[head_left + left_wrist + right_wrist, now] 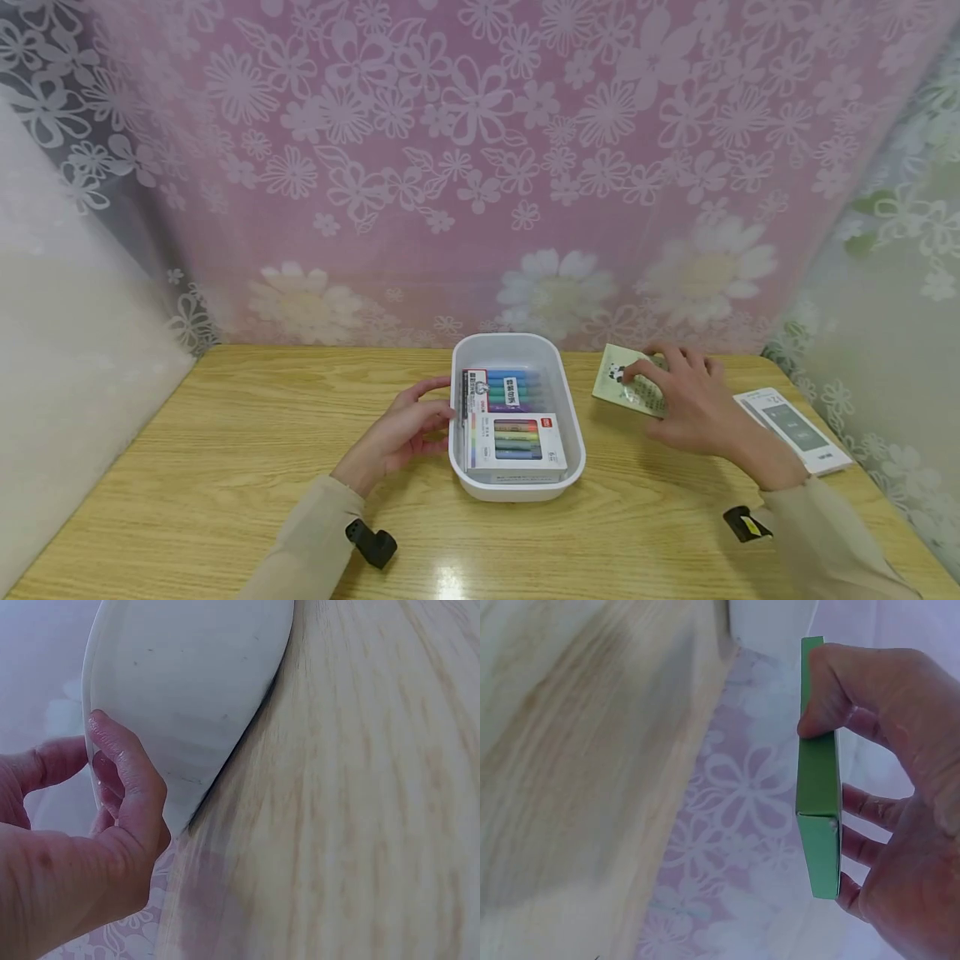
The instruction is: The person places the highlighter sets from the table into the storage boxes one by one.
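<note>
A white plastic bin (570, 417) stands on the table. Inside it lie a white windowed box (553, 450) of short coloured sticks and, behind that, a pack (504, 385) of blue, green and purple sticks. My left hand (405, 429) touches the bin's left side near the rim, its fingers bent. To the right of the bin, my right hand (693, 408) holds a flat green box (819, 780) by its edges, between thumb and fingers. A panda picture and printed text show on its pale green face. In the right wrist view it is up off the table.
A flat white item (795, 429) with a grey screen-like panel lies at the table's right, partly behind my right wrist. Flowered curtains (480, 167) hang behind the wooden table (247, 450) and along both sides.
</note>
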Available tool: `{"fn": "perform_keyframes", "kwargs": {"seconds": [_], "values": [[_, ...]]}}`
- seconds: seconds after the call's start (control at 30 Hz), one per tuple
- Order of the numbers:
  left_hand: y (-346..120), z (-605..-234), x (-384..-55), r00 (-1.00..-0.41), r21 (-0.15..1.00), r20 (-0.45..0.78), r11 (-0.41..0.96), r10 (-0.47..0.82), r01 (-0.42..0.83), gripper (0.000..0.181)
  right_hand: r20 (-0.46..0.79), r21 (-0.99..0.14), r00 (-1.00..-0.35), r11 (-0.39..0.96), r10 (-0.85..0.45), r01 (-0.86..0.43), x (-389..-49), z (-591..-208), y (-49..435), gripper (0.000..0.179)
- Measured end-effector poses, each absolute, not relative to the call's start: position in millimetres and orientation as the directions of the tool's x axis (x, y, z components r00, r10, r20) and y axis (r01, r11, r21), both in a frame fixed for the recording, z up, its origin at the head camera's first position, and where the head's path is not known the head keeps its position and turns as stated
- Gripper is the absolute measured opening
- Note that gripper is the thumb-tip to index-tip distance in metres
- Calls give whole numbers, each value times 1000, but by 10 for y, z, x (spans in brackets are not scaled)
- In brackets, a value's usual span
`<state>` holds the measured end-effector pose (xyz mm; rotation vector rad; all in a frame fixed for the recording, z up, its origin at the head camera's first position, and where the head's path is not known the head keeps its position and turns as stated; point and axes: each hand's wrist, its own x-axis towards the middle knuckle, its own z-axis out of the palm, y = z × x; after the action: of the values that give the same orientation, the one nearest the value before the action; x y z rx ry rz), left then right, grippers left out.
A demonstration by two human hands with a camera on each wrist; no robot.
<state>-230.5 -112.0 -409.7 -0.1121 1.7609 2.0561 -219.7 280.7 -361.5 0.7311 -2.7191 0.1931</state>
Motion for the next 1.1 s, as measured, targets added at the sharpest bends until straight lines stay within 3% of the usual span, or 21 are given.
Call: {"fn": "perform_keyframes", "kwargs": {"seconds": [1.1], "values": [[-1114, -4125, -2354, -901, 918, -335, -118, 277, -378, 60, 201, -107, -768, 766, -608, -634, -2500, -3232, 2144, 44]]}}
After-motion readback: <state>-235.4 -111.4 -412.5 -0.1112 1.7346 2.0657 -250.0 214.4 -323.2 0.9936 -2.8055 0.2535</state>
